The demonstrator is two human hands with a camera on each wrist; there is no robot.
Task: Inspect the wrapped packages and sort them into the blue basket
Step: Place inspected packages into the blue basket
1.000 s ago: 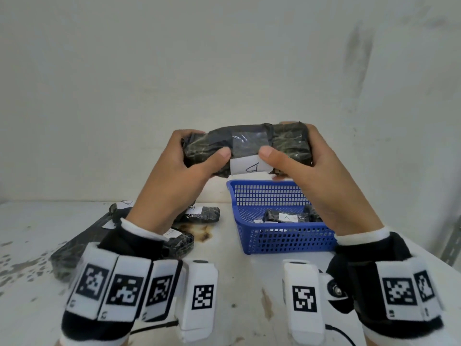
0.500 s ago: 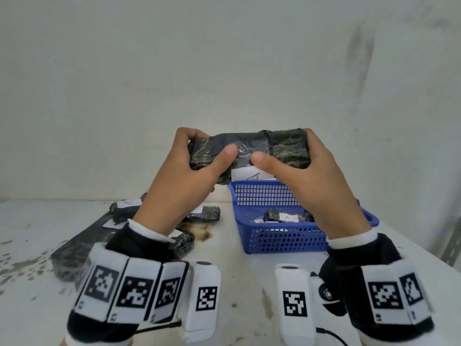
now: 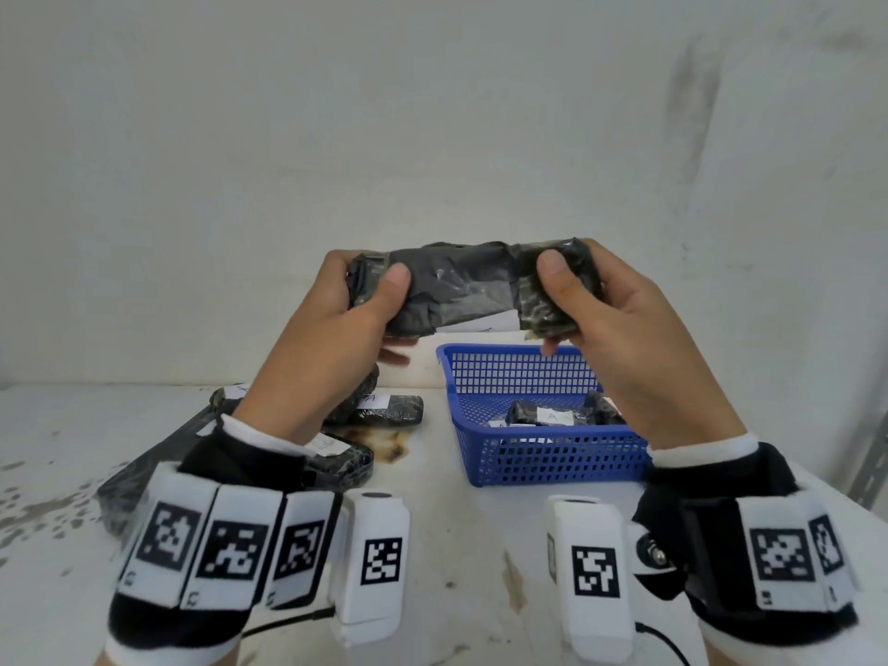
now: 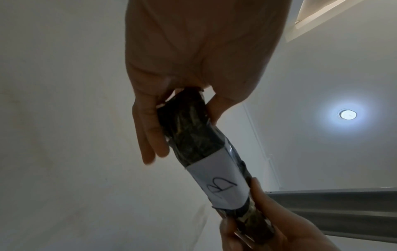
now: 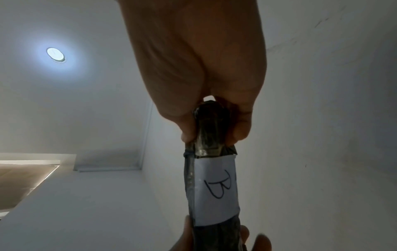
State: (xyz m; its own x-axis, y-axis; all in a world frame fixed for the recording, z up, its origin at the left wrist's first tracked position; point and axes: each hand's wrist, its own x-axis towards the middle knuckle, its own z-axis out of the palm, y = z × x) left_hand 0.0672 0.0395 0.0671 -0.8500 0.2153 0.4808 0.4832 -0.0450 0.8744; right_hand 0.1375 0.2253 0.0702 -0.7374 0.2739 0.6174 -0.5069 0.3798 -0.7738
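Note:
Both hands hold one dark wrapped package level in the air, above and behind the blue basket. My left hand grips its left end, my right hand its right end, thumbs on the near face. Its white paper label faces down and reads "B" in both wrist views. Only the label's edge shows in the head view. Two or three wrapped packages, one labelled "A", lie inside the basket.
More dark wrapped packages with white labels lie on the white table left of the basket, partly behind my left wrist. A brown stain marks the table beside them. A white wall stands close behind.
The package has been rolled so its label turned from facing me to the underside. Both thumbs slid outward from the middle toward the ends. The hands dropped slightly.

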